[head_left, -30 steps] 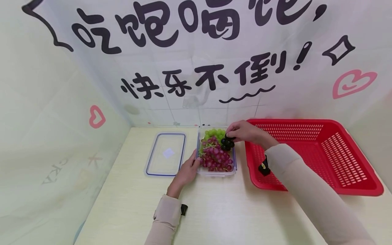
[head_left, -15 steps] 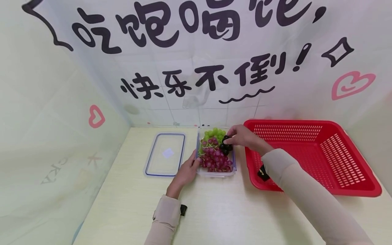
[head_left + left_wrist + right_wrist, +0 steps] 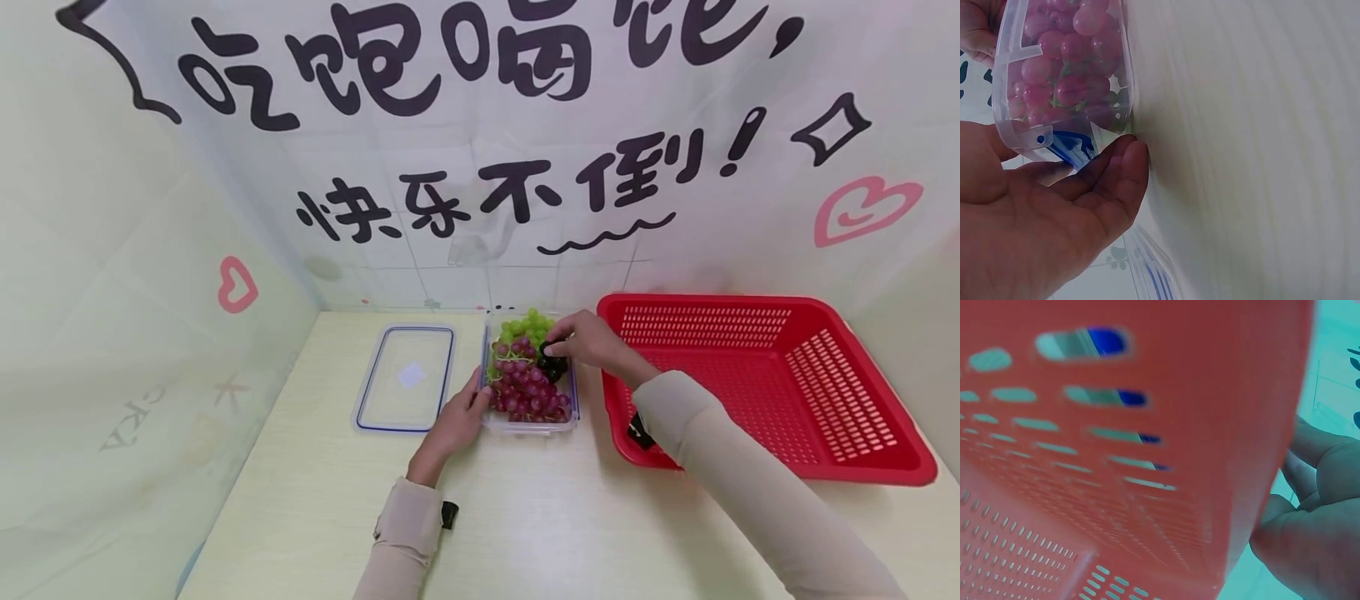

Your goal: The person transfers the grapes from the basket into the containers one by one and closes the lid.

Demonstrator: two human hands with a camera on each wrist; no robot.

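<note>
A clear plastic food container point(image 3: 529, 427) stands near the back wall. Red grapes point(image 3: 523, 393) fill its front and middle, and green grapes point(image 3: 531, 322) lie at its far end. Over the right side, my right hand point(image 3: 592, 342) pinches a small bunch of black grapes point(image 3: 553, 367) among the other fruit. My left hand point(image 3: 456, 422) grips the container's left wall, thumb at the rim. In the left wrist view its fingers point(image 3: 1124, 172) curl beside a blue-edged side clip point(image 3: 1072, 147). The basket wall hides the grapes from the right wrist view.
The container's lid point(image 3: 410, 400) with a blue seal lies flat on the table point(image 3: 525, 517) to the left. A big red plastic basket point(image 3: 750, 371) stands at the right, under my right forearm. A lettered sheet point(image 3: 465, 283) covers the wall behind.
My right hand has moved a little left and down with the black grapes, farther in over the container. The left hand keeps its place on the container wall.
</note>
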